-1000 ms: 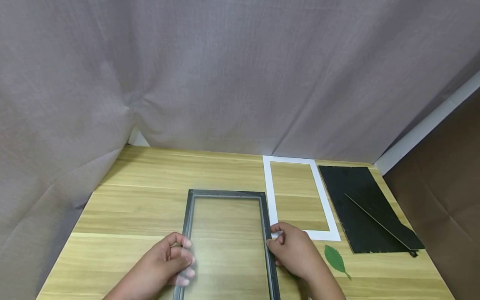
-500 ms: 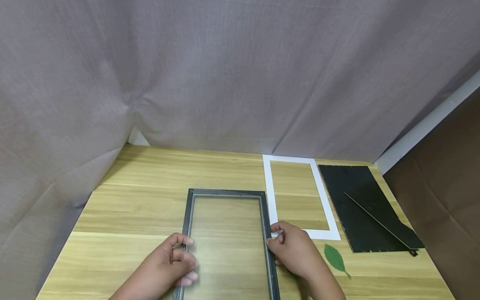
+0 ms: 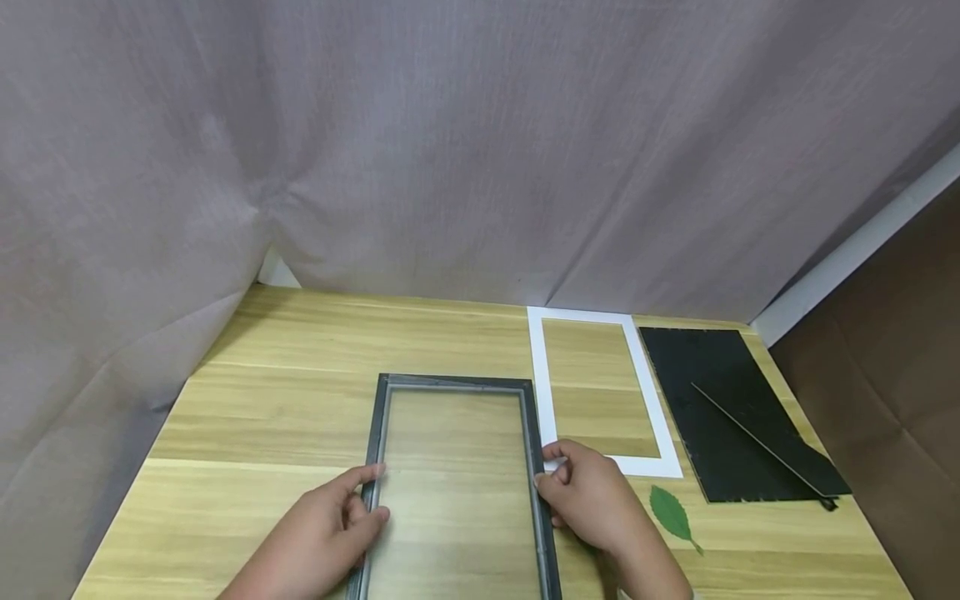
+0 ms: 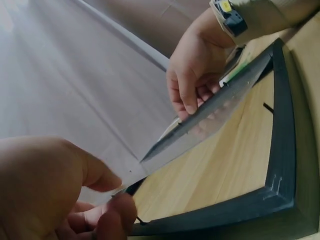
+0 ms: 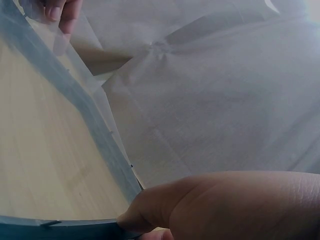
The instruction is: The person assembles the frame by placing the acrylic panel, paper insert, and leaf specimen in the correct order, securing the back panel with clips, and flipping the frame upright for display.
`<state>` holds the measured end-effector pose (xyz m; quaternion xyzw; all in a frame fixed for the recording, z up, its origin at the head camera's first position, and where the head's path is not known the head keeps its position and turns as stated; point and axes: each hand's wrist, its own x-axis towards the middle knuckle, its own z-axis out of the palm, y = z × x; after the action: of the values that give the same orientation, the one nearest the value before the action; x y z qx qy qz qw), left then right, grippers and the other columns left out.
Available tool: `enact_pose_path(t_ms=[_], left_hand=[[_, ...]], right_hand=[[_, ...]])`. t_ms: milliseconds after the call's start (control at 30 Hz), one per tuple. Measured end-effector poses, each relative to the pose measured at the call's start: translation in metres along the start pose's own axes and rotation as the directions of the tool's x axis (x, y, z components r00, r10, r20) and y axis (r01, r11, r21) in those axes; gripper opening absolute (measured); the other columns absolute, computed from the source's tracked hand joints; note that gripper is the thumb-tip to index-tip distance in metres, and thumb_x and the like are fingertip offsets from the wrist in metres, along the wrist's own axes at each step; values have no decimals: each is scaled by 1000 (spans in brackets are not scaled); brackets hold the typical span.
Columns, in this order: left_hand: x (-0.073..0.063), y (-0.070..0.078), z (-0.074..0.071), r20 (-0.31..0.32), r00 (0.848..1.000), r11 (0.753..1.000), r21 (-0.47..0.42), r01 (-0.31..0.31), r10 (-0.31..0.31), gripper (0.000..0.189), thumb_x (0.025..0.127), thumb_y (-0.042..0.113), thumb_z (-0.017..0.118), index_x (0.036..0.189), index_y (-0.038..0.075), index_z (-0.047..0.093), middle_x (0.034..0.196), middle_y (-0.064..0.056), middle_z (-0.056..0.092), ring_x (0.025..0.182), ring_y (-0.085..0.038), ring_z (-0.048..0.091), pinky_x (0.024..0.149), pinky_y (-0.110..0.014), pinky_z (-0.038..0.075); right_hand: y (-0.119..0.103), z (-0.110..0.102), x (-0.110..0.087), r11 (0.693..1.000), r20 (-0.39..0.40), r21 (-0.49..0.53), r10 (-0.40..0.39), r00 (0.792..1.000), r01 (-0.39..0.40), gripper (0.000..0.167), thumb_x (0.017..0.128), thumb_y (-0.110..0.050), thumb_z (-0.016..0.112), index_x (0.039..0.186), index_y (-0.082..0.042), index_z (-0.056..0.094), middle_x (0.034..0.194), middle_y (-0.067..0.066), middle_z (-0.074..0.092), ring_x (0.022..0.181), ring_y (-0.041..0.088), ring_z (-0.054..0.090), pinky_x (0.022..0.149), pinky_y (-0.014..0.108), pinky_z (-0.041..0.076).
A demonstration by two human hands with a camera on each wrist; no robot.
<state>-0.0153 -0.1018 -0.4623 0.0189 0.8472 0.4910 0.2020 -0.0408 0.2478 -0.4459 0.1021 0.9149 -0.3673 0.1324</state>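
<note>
Fewer fingertips of the left hand (image 3: 318, 529) show through the clear pane (image 3: 453, 475) than half a second ago, suggesting its edge pinch is being adjusted, while the right hand (image 3: 592, 504) grips the black frame (image 3: 456, 383) beneath on the bench (image 3: 270, 383).

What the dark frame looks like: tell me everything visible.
The dark frame is rectangular, possibly wood or plastic, with deep sides, a greyer inner lip and small dark tabs jutting inward; one corner looks scuffed. It lies on the wooden table, its near end beyond the head view. The right hand grips its right side; a clear sheet overlaps it.
</note>
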Motion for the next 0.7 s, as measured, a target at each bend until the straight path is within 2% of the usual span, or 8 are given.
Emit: enact_pose_path(t_ms=[133, 267, 500, 700], left_hand=[[1, 3, 4, -87, 996, 992, 127, -17, 29, 49, 106, 24, 79, 151, 9, 70, 71, 10, 58, 57, -6, 50, 55, -24, 43], [2, 3, 7, -139, 990, 981, 194, -9, 37, 46, 103, 24, 83, 146, 11, 74, 69, 13, 56, 57, -4, 48, 56, -23, 43], [3, 4, 4, -157, 987, 986, 159, 44, -19, 50, 97, 27, 90, 142, 12, 76, 71, 13, 63, 60, -6, 54, 66, -22, 48], [3, 3, 4, -166, 986, 985, 170, 21, 8, 49, 95, 28, 92, 139, 10, 77, 70, 14, 63, 60, -5, 54, 67, -22, 48]], right_hand=[[-1, 0, 0, 1000, 2, -2, 1, 1000, -1, 30, 99, -15, 81, 128, -8, 75, 72, -3, 71, 53, 18, 70, 54, 31, 52], [-1, 0, 1, 1000, 1, -11, 3, 1000, -3, 31, 99, -14, 80, 128, -7, 75, 72, -3, 71, 54, 18, 70, 52, 32, 51], [0, 0, 2, 1000, 2, -19, 1, 1000, -1, 30, 99, -15, 80, 128, -8, 75, 71, -3, 71, 54, 17, 69, 52, 31, 51], [0, 0, 1, 1000, 1, -19, -3, 1000, 3, 30, 99, -15, 80, 128, -8, 75, 72, -3, 71, 53, 17, 69, 53, 31, 51]])
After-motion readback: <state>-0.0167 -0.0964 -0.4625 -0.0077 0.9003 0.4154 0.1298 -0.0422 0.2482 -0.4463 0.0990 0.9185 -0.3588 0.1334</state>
